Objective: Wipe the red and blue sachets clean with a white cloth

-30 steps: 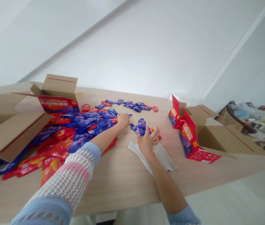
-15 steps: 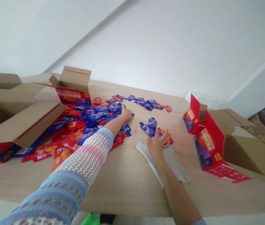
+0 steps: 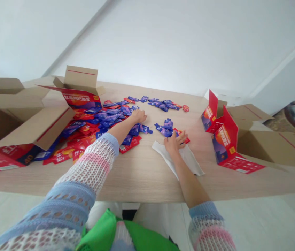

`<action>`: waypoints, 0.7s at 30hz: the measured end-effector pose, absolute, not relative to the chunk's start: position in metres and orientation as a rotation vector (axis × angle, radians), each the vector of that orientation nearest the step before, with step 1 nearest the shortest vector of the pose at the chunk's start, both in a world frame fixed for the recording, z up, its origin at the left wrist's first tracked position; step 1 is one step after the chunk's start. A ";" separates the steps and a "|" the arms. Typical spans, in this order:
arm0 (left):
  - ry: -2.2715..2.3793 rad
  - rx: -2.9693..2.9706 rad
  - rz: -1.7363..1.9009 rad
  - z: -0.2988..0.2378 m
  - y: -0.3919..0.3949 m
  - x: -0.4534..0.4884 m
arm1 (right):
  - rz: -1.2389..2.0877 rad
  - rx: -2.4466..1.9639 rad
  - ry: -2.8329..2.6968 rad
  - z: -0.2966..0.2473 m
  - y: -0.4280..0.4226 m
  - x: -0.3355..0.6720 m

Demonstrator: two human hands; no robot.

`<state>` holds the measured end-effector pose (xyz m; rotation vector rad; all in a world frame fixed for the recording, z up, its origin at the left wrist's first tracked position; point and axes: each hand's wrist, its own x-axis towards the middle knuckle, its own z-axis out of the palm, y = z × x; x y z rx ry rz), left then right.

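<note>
one open left hand (image 3: 138,117) lies by blue sachets (image 3: 108,116). the open right hand (image 3: 174,142), well apart, rests on a white cloth (image 3: 178,157).

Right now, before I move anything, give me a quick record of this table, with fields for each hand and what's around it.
Left hand: at the edge of the spread of blue sachets; any hold cannot be told.
Right hand: open, fingers spread, by a red sachet and a small heap of blue sachets.
Under right wrist: white cloth.
Surface: light wooden table.
Around: open cardboard box, red printed carton.
</note>
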<state>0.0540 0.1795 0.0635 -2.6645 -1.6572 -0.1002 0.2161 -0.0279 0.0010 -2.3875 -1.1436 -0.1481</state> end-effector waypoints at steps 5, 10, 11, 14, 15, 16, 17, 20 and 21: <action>-1.501 -2.764 -0.074 0.025 0.133 0.092 | -0.133 -2.367 -1.047 -0.001 -0.029 0.226; -1.604 -2.673 -0.037 0.002 0.126 0.073 | -0.175 -2.368 -1.014 0.003 -0.031 0.233; -1.613 -2.650 -0.053 0.002 0.129 0.065 | -0.190 -2.368 -1.012 0.003 -0.032 0.233; -1.593 -2.608 -0.132 0.008 0.137 0.041 | -0.226 -2.357 -1.023 0.004 -0.032 0.232; -1.579 -2.601 -0.147 0.011 0.138 0.034 | -0.230 -2.353 -1.027 0.005 -0.032 0.231; -1.565 -2.599 -0.157 0.014 0.138 0.030 | -0.229 -2.349 -1.029 0.005 -0.032 0.230; -1.554 -2.601 -0.166 0.016 0.138 0.026 | -0.226 -2.346 -1.028 0.005 -0.033 0.230; -1.524 -2.572 -0.205 0.021 0.131 0.024 | -0.220 -2.333 -1.019 0.006 -0.034 0.229; -1.502 -2.550 -0.221 0.023 0.128 0.025 | -0.211 -2.330 -1.015 0.008 -0.035 0.229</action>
